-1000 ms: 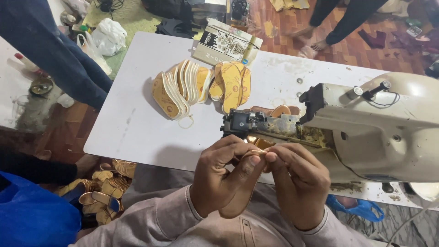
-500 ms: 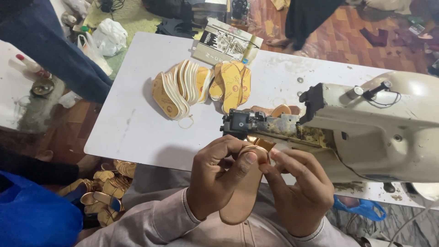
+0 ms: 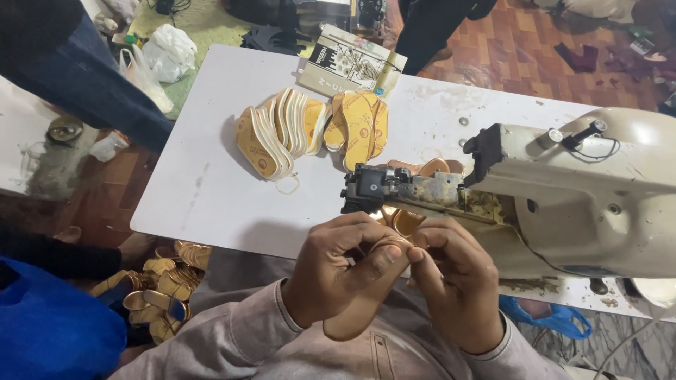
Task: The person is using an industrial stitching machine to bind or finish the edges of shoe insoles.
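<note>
My left hand (image 3: 338,271) and my right hand (image 3: 458,278) meet in front of the sewing machine arm (image 3: 394,190). Both grip a tan shoe insole (image 3: 362,302) with a gold strap piece (image 3: 401,225) at its top, held just below the machine's head. The insole's lower end hangs down between my wrists. The beige sewing machine (image 3: 584,190) fills the right side of the white table (image 3: 204,197). A fanned stack of yellow insoles (image 3: 278,134) and a second pile of insoles (image 3: 362,127) lie on the table beyond the machine arm.
A printed cardboard box (image 3: 348,63) lies at the table's far edge. Gold sandal parts (image 3: 165,281) are heaped on the floor at lower left beside a blue bag (image 3: 49,324). A person in dark blue clothing (image 3: 77,70) stands at upper left. White plastic bags (image 3: 165,53) sit nearby.
My hands have shifted the insole slightly, with the fingers pinching closer together at its top. The person standing at the far side has moved away to the left.
</note>
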